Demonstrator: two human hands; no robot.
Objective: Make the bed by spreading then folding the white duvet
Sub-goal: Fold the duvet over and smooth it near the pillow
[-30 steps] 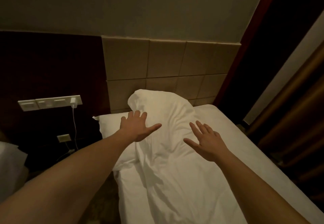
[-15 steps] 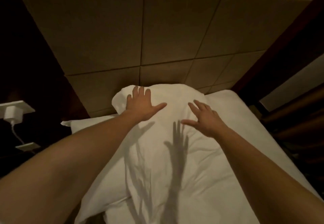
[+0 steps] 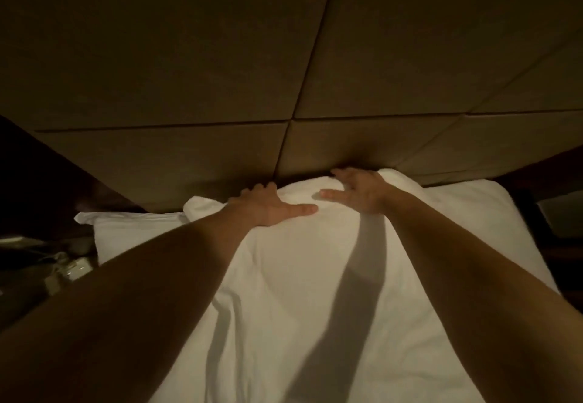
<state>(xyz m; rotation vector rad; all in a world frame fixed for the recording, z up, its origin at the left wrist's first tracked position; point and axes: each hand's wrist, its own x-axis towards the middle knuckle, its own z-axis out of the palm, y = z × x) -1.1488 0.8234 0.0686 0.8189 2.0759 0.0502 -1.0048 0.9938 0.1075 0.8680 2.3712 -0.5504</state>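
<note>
We see a bed (image 3: pixel 504 213) whose head end meets a padded panel headboard (image 3: pixel 284 71). A white duvet (image 3: pixel 299 292) lies along the middle of the bed, its top edge bunched against the headboard. At the bed's left edge, a white pillow (image 3: pixel 132 232) lies partly under the duvet. White bedding shows at the right corner.

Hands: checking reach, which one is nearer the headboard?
The right hand: its fingers reach the padded headboard at the duvet's top edge; the left hand sits lower.
</note>
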